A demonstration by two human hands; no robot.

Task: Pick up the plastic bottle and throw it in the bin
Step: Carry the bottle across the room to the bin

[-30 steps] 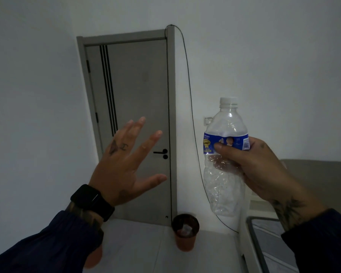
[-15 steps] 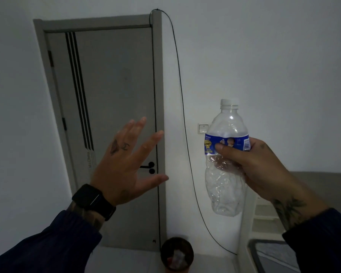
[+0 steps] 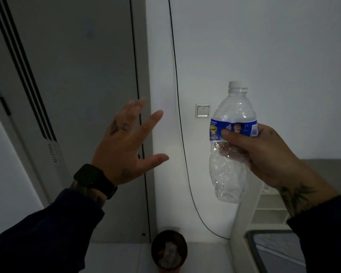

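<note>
The crumpled plastic water bottle was gripped upright at its blue label by the right hand, raised above the brown bin on the floor. The left hand was held empty, fingers spread, before the grey door.

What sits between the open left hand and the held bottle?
In the head view, between left hand and bottle: bare wall, a black cable, a light switch.

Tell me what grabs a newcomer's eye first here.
The crumpled plastic bottle, held upright in the right hand at centre right, stands out. The left hand is spread open in front of the grey door. The bin sits on the floor at the bottom edge.
</note>
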